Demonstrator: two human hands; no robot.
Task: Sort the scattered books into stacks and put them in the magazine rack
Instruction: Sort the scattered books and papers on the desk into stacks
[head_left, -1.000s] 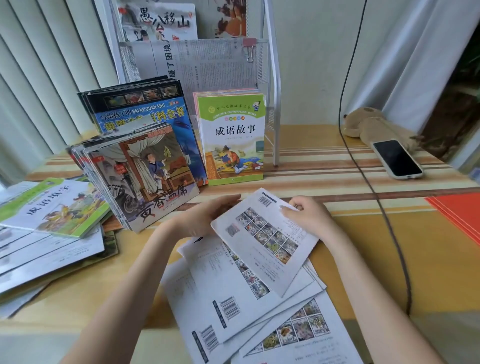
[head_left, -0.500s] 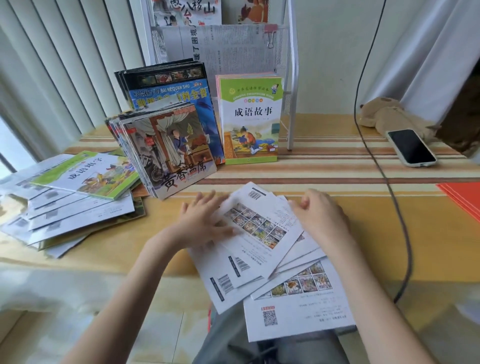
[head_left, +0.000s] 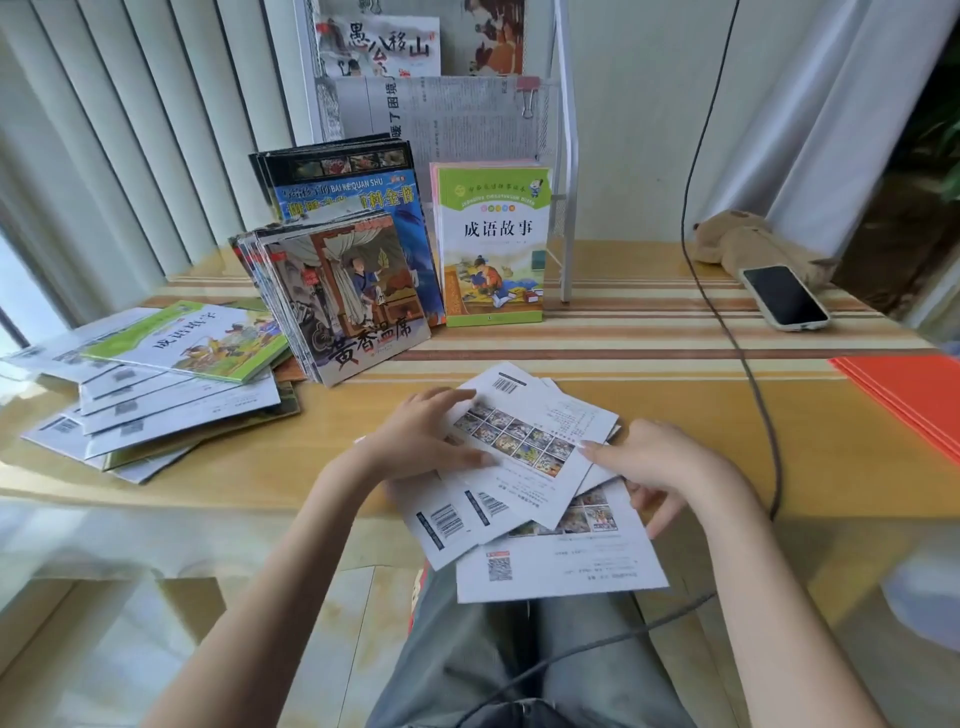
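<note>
A fanned pile of thin white booklets lies back-side up at the table's front edge, partly overhanging it. My left hand rests with straight fingers on the pile's left side. My right hand touches its right side, fingers spread over the lower booklets. Behind stands the white wire magazine rack holding papers. Leaning in front of it are a green-covered book, a blue encyclopedia and a tilted stack of picture books. Another loose heap of books sprawls at the left.
A phone lies at the right beside a brown plush toy. A dark cable runs down across the table. Orange folders sit at the right edge. Vertical blinds line the left.
The camera has shifted, and the pile now lies farther forward in view. Both hands have pushed the fanned booklets closer together; the left hand moved onto the top booklet.
</note>
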